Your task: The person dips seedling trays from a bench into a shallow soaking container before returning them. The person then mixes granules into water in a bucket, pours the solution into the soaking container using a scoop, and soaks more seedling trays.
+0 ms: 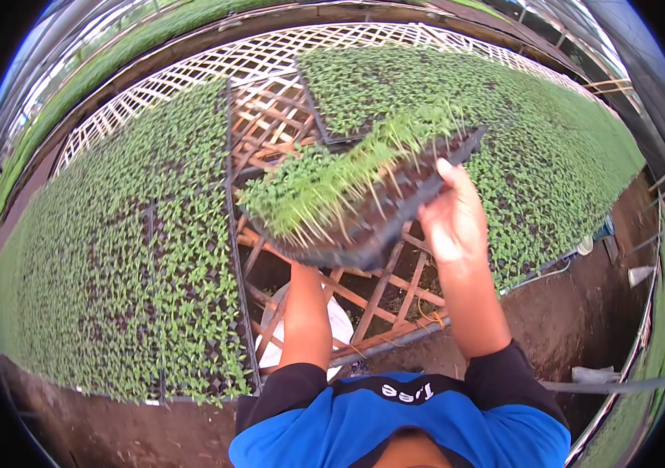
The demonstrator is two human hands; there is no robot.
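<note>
A black seedling tray [383, 234] is held up at a tilt over the slatted bench. Pale-stemmed green seedlings [332, 183] fill its far and left part and lean over, while dark soil shows along the near right part. My right hand [453, 214] grips the tray's right end, thumb on the rim and the other fingers partly hidden underneath. From below, my left forearm [307, 320] reaches up under the tray's left part. The tray hides my left hand and its fingers, and its weight appears to rest there.
Trays of small green seedlings [130, 257] cover the bench to the left, and more seedling trays [551, 156] spread to the right. Between them the wooden lattice [379, 300] is bare. A white object [336, 320] lies below it. A dirt path [558, 312] runs along the near side.
</note>
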